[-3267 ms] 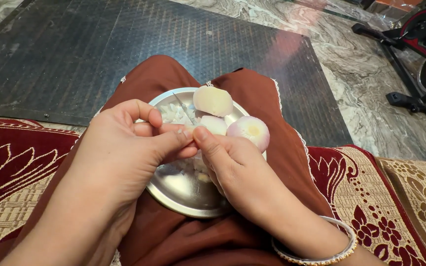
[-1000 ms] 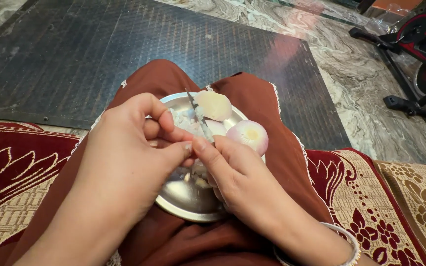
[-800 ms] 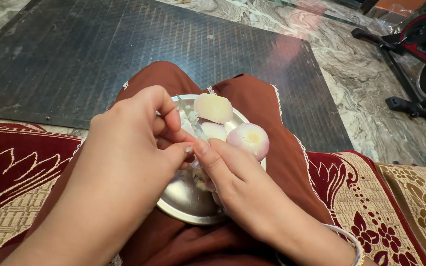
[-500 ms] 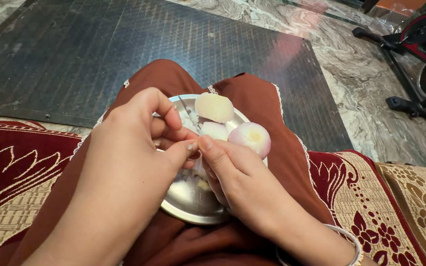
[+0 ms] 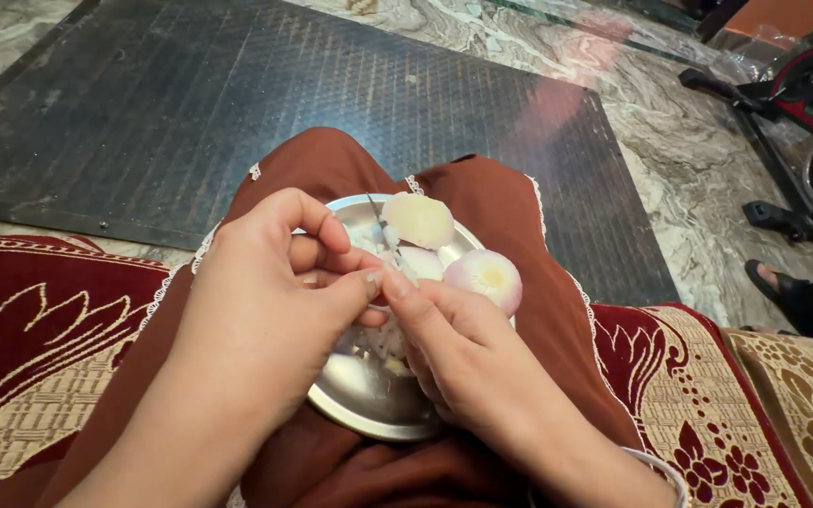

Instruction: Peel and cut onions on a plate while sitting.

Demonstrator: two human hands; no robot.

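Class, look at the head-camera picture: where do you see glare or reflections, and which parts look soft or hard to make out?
Head view: soft glare on the steel plate; a pinkish reflection on the dark floor mat; the knife blade is thin and blurred; the hands, left hand and right hand, look sharp and evenly lit.

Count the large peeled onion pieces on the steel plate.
3. One pale onion piece lies at the plate's far rim, a pinkish one at the right edge, a smaller one between them. Hands may hide more.
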